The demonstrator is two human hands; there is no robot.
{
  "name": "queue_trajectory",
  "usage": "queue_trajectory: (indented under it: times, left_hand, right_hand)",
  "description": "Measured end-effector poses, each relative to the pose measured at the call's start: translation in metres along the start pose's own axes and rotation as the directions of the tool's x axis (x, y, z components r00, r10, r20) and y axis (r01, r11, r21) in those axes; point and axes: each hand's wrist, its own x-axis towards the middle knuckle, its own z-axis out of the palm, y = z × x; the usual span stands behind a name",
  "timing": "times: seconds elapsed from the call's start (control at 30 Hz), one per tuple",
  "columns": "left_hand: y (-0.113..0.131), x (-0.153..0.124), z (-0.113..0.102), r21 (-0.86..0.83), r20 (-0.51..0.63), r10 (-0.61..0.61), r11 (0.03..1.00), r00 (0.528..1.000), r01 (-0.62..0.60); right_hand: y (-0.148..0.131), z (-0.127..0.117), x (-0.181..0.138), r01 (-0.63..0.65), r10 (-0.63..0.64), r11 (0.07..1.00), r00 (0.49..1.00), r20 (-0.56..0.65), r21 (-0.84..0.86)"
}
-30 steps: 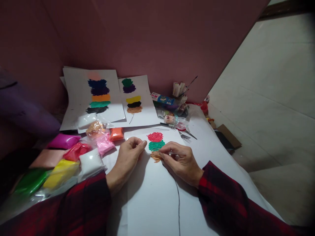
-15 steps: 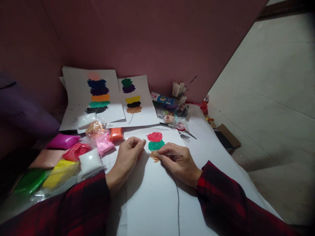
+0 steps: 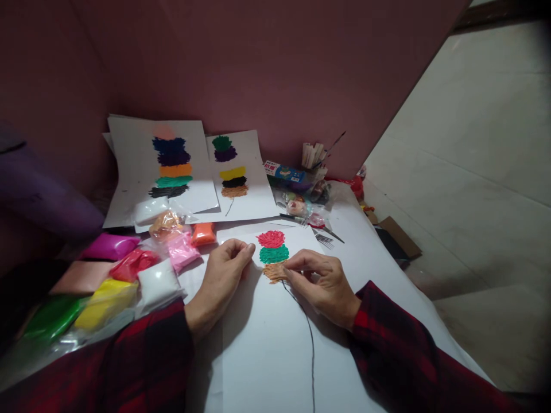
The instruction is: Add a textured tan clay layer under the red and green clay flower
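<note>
In front of me lies a white sheet of paper (image 3: 262,350) with a red clay patch (image 3: 271,238), a green clay patch (image 3: 274,253) and an orange-brown clay patch (image 3: 275,272) stacked on it. My right hand (image 3: 321,281) has thumb and forefinger pinched at the right edge of the brown patch; whatever lies between the fingertips is too small to make out. My left hand (image 3: 226,281) is closed in a pinch just left of the patches, its contents hidden. A thin dark line (image 3: 310,338) curves down the sheet from the brown patch.
Bagged clay in several colours, such as a yellow pack (image 3: 107,303) and a white pack (image 3: 159,287), lies at the left. Sheets with colour patches (image 3: 124,172) lean at the back. Scissors (image 3: 333,233), a fork-like tool (image 3: 322,239) and a blue box (image 3: 284,172) lie at the back right.
My right hand has slid slightly to the right, uncovering more of the brown patch. The left hand stays in place.
</note>
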Motion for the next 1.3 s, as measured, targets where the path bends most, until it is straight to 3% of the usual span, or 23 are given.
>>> queue_trajectory:
  times: [0.17, 0.37, 0.6, 0.8, 0.93, 1.03, 1.17, 1.23, 1.3]
  left_hand:
    - [-0.001, -0.001, 0.000, -0.031, 0.018, 0.001, 1.000, 1.000, 0.000]
    - [-0.003, 0.000, 0.000, -0.039, 0.020, -0.005, 0.999, 1.000, 0.006]
    - [0.004, 0.000, 0.000, 0.016, 0.077, -0.004, 1.000, 0.997, 0.002]
    - [0.018, -0.014, 0.005, 0.022, 0.312, 0.048, 0.998, 0.949, -0.058]
    - [0.016, -0.027, 0.012, 0.200, 0.430, 0.229, 0.919, 0.873, -0.340]
    - [0.014, -0.033, 0.016, 0.333, 0.477, 0.305, 0.805, 0.824, -0.491]
    - [0.015, -0.032, 0.013, 0.367, 0.424, 0.357, 0.773, 0.832, -0.518]
    - [0.016, -0.028, 0.007, 0.314, 0.367, 0.355, 0.823, 0.860, -0.474]
    - [0.017, -0.023, 0.002, 0.239, 0.304, 0.295, 0.897, 0.906, -0.372]
  right_hand:
    - [0.003, -0.002, -0.003, 0.006, -0.006, 1.000, 1.000, 0.002, -0.007]
    - [0.002, -0.006, -0.003, -0.143, 0.143, 0.989, 0.990, -0.003, 0.037]
    - [0.004, -0.004, -0.001, -0.295, 0.286, 0.924, 0.956, 0.070, 0.242]
    - [-0.004, 0.000, -0.004, -0.104, 0.109, 0.982, 0.994, -0.027, 0.159]
    - [-0.009, 0.003, -0.011, -0.037, 0.053, 0.989, 0.993, -0.108, 0.146]
    - [-0.016, 0.004, -0.015, 0.090, -0.078, 0.984, 0.994, -0.080, 0.156]
    - [-0.021, 0.000, -0.015, 0.251, -0.248, 0.960, 0.968, -0.041, 0.123]
    - [-0.019, -0.002, -0.014, 0.216, -0.208, 0.971, 0.975, -0.083, 0.103]
    - [-0.011, -0.004, -0.012, 0.101, -0.087, 0.990, 0.986, -0.139, 0.099]
